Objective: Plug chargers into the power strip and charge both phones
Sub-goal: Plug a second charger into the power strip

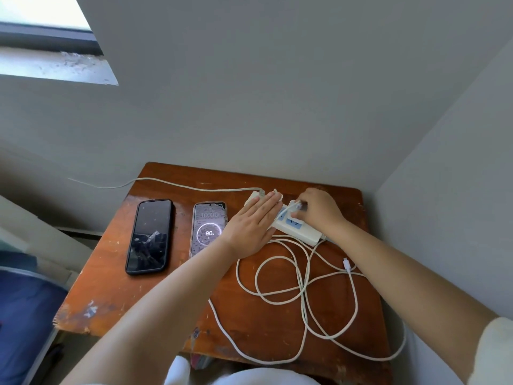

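A white power strip (302,230) lies at the back right of the wooden table (116,295). My left hand (251,225) lies flat on its left part, fingers together. My right hand (319,211) grips a white charger plug (294,206) standing on the strip. White charging cables (280,276) loop over the table in front; one loose connector end (346,263) lies beside my right forearm. A dark phone (151,236) lies at the left with its screen off. A second phone (208,229) beside it shows 90 on a lit screen; its lower part is hidden by my left forearm.
The strip's own cord (166,183) runs left off the table's back edge. Walls close in behind and on the right. A blue object (25,323) sits lower left beyond the table edge. A window sill (55,65) is at the upper left.
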The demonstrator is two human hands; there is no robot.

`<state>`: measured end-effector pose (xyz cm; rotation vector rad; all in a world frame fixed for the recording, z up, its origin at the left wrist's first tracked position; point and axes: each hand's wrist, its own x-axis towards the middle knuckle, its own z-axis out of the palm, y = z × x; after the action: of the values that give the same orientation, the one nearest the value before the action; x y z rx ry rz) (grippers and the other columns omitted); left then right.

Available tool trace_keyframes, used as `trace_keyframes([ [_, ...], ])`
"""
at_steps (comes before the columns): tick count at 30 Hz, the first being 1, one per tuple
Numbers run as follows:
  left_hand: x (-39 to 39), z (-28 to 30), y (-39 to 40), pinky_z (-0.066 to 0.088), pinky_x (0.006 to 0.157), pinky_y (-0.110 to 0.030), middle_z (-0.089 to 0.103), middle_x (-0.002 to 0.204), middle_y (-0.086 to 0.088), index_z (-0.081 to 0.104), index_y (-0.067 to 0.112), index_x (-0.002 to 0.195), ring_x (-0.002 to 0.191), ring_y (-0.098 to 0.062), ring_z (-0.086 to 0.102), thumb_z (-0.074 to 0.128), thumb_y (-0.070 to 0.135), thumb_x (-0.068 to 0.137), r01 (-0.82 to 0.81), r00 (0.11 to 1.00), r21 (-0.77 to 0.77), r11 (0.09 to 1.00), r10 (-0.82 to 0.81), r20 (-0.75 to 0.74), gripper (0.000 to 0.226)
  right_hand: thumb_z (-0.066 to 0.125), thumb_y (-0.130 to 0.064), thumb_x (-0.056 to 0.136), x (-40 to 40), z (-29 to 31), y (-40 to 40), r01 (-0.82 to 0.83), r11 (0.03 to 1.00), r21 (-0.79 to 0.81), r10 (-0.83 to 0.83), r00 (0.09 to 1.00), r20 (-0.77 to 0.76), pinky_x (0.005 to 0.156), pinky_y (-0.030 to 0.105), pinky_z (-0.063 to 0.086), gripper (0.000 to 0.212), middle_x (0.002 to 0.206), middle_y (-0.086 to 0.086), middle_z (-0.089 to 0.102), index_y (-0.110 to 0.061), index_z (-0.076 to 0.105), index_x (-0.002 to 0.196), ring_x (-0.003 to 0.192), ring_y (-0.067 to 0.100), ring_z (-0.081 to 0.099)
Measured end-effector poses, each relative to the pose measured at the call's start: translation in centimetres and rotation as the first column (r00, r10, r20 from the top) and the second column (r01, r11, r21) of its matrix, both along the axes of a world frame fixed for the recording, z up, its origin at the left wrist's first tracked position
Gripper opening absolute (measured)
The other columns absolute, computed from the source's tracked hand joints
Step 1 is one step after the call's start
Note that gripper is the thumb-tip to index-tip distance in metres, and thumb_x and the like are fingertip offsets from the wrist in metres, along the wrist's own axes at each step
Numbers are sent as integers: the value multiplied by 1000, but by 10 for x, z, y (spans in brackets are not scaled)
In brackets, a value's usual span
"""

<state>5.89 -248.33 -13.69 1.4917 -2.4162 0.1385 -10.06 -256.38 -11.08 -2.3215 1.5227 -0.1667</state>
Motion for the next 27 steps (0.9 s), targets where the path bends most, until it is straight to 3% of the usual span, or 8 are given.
trace_keyframes([
  [9,-5,1,-3,29,98,-53,49,130,-24,45,-5,124,120,-40,45,65,13,79,-3,1000,1,1000,3,-2,52,68,-22,83,-10,-5,10,82,995,-50,-77,992,99,88,38,38,26,103,11,67,-2,66,99,96,26,60],
  [13,-5,1,-2,24,101,-51,45,134,-23,41,-3,127,124,-39,41,61,14,83,-16,1000,36,999,17,-22,52,66,-19,85,2,-1,6,69,998,5,-69,996,57,77,33,43,24,104,16,64,0,64,98,94,28,59],
  [16,-4,-2,0,26,99,-51,48,132,-23,43,-4,126,122,-38,43,63,14,81,-18,999,37,999,19,-30,53,64,-20,86,9,1,2,54,998,37,-52,998,-42,65,28,34,23,104,16,63,0,63,96,92,28,59],
  [19,-2,-6,-1,23,102,-48,44,135,-22,38,-2,129,127,-35,37,59,15,84,-6,998,44,999,9,-59,53,66,-20,85,-1,-4,5,90,996,22,-91,995,45,69,24,34,29,107,17,64,1,64,105,96,28,59],
  [22,0,-8,-2,10,110,-39,28,145,-17,17,7,136,135,-25,12,44,20,92,2,997,92,996,4,-73,52,68,-20,84,-5,-9,10,137,991,1,-136,984,113,73,24,38,32,109,17,65,2,64,107,99,28,60],
  [25,0,-7,-2,10,109,-43,31,144,-19,26,2,135,134,-28,17,46,18,91,6,999,87,996,-3,-39,51,69,-19,83,-4,-11,10,143,990,4,-143,981,135,73,24,37,32,108,18,65,2,65,106,98,29,60],
  [27,-1,-6,-2,1,110,-39,22,148,-16,20,4,138,136,-25,5,40,20,94,-4,1000,99,995,5,-4,51,69,-19,83,-5,-11,9,149,989,12,-150,979,140,72,23,36,31,108,18,65,1,65,106,98,29,60],
])
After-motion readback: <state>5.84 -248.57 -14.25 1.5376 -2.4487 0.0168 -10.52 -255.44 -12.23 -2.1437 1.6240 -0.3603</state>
